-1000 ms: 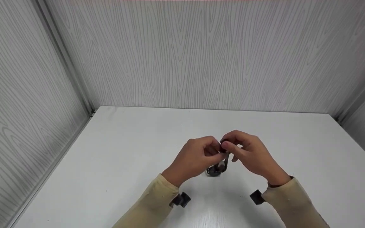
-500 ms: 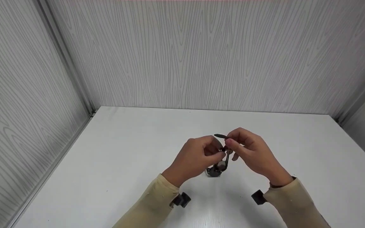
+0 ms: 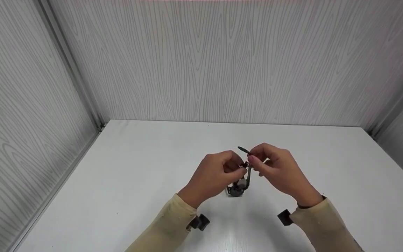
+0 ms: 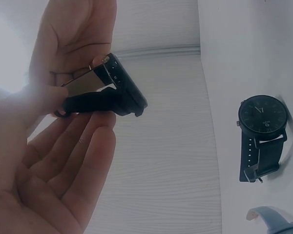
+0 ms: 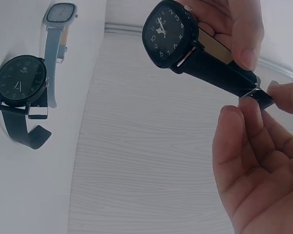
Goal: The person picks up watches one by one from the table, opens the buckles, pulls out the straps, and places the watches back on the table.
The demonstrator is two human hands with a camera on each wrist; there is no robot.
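Between both hands is a black wristwatch with a rounded-square dial (image 5: 168, 34) and a black strap (image 5: 217, 73). My left hand (image 3: 219, 173) pinches the strap between thumb and fingers; in the left wrist view the watch case (image 4: 129, 85) appears nearly edge-on. Beside it, my right hand (image 3: 278, 169) pinches the watch too, its thumb and fingertips at the strap end in the right wrist view. Above the hands in the head view a thin dark part of the watch (image 3: 243, 149) sticks out. Fingers hide some of the strap.
A black round-dial watch (image 4: 262, 117) lies on the white table (image 3: 145, 157) just below the hands. Next to it is a pale blue-grey watch (image 5: 60, 14). Wood-grained panels (image 3: 201, 63) enclose the table at the back and sides.
My right hand has moved slightly right, away from the left fingertips, and a thin dark part of the watch has come into view above them. The left hand has barely moved.
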